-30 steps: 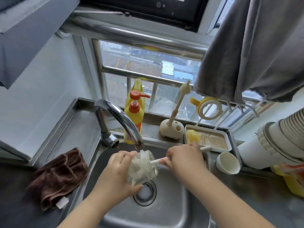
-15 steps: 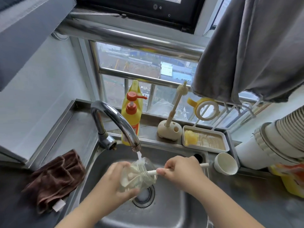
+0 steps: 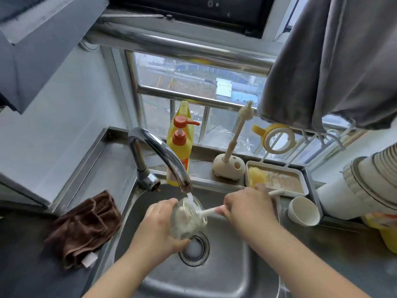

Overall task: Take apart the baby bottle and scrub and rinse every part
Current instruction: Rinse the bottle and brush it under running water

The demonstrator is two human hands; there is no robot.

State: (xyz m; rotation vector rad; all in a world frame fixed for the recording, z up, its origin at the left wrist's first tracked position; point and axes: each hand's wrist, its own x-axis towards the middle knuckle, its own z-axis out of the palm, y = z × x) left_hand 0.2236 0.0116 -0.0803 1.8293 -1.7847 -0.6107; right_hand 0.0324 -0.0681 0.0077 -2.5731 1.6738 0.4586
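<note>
My left hand grips the clear bottle body over the sink drain, its mouth tilted up under the tap. A thin stream of water falls from the spout into the bottle. My right hand grips the white handle of a bottle brush, whose head is inside the bottle. The yellow-and-white bottle collar ring hangs on a rack at the window. A second brush stands upright in a cream holder.
A yellow soap bottle with an orange pump stands behind the tap. A white tray holds a yellow sponge. A white cup sits right of the steel sink. A brown cloth lies on the left counter. Grey cloth hangs top right.
The bottle has turned its mouth up under the spout and water now runs into it. My right hand has shifted slightly right with the brush still inside.
</note>
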